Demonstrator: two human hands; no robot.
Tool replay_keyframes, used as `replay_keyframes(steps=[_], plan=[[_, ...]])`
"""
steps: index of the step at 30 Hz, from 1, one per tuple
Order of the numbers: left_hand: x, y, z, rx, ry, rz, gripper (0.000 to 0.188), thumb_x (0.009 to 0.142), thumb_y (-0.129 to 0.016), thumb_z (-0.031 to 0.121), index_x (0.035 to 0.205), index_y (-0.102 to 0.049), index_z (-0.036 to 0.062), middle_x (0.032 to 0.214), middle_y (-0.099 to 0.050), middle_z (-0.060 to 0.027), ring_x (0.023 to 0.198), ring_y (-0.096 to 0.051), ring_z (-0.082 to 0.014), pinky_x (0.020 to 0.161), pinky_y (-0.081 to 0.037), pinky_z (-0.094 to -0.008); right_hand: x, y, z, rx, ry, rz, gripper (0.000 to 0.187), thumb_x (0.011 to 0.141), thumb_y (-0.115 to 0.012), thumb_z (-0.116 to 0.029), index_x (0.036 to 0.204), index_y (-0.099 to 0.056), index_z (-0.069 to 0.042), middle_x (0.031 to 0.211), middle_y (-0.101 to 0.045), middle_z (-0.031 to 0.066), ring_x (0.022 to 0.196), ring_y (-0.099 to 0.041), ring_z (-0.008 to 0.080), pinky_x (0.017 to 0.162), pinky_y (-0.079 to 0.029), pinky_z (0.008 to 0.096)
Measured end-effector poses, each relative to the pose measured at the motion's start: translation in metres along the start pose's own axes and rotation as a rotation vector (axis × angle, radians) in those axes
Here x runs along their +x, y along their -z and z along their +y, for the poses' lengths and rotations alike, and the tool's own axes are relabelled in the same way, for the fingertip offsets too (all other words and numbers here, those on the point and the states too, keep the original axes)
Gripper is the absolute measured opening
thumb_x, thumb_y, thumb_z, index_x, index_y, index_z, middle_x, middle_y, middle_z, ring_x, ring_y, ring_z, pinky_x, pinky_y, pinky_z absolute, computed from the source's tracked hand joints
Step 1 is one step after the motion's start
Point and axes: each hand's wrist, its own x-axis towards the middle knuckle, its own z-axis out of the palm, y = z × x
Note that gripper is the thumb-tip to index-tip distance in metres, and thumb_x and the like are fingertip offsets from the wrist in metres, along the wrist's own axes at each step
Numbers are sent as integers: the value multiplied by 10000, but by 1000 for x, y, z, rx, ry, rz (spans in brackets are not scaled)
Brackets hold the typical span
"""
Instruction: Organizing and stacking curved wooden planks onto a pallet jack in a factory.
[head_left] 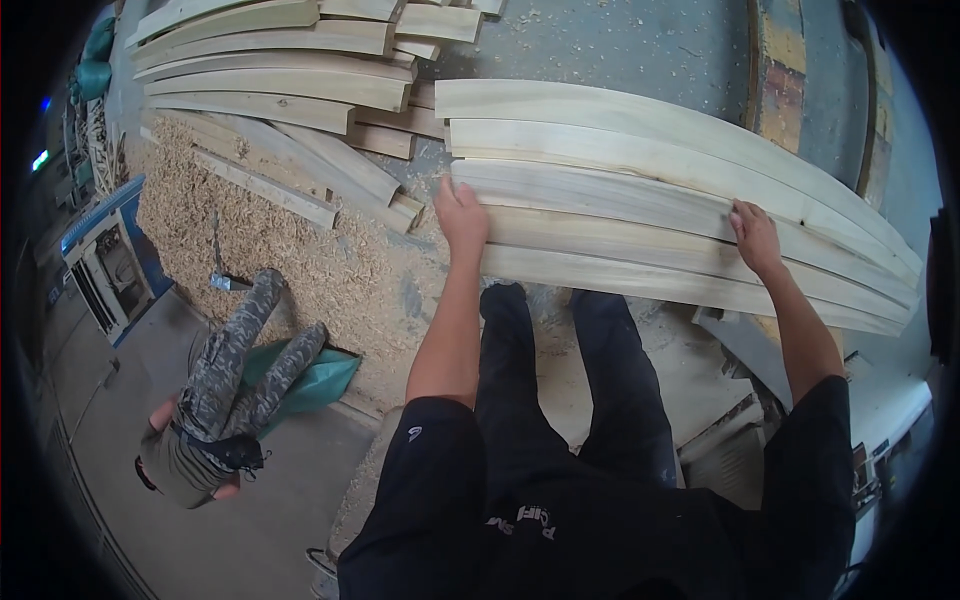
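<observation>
Several long, pale wooden boards (pixel 600 228) lie side by side in front of me, their long edges close together. My left hand (pixel 461 215) is at their left ends, its fingers closed around the end of a greyish wooden board (pixel 590 194) in the middle of the row. Farther right, my right hand (pixel 757 238) has curled fingers gripping the same board's near edge. The undersides of the boards and some of my fingertips are hidden.
A stack of wooden boards (pixel 270 65) lies at the far left, beside a large heap of wood shavings (pixel 330 270). At left, another person (pixel 235 390) in camouflage trousers is by a green sack (pixel 318 385). A blue-framed machine (pixel 115 260) stands beyond.
</observation>
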Motion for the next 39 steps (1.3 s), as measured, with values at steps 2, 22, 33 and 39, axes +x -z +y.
replay_keyframes(steps=[2,22,33,39], plan=[[-5,-6,-3,-5,13,-24,502,976,-511,190,1401,-473,-76,1303,-560,-337,1247,-517,-472,1064,-408,-475,2,-3,4,-40,-78,-25,367,1034,-510,-329,1317,-575,-105,1261,-639,121,1203,-582,334,1026,-434,491],[115,193,-450,85,669,-55,699,906,-668,375,1336,-470,-139,1246,-597,-367,1190,-603,-435,1004,-471,-425,-161,-141,-277,181,-334,-357,413,955,-645,-180,1294,-602,52,1202,-666,277,1082,-673,387,937,-523,440],[342,176,-562,125,845,19,1255,804,-770,496,1539,53,-101,1436,-440,-355,1285,-532,-439,1076,-457,-480,-90,-271,-660,662,-234,-506,477,961,-677,-205,1381,-559,-12,1183,-691,206,1065,-683,271,939,-527,365],[320,245,-544,31,860,-60,1210,776,-782,418,1552,-6,-90,1368,-523,-337,1283,-552,-405,1068,-465,-440,-70,-223,-692,434,-239,-505,461,967,-676,-246,1341,-588,8,1184,-685,217,1059,-687,295,923,-535,380]])
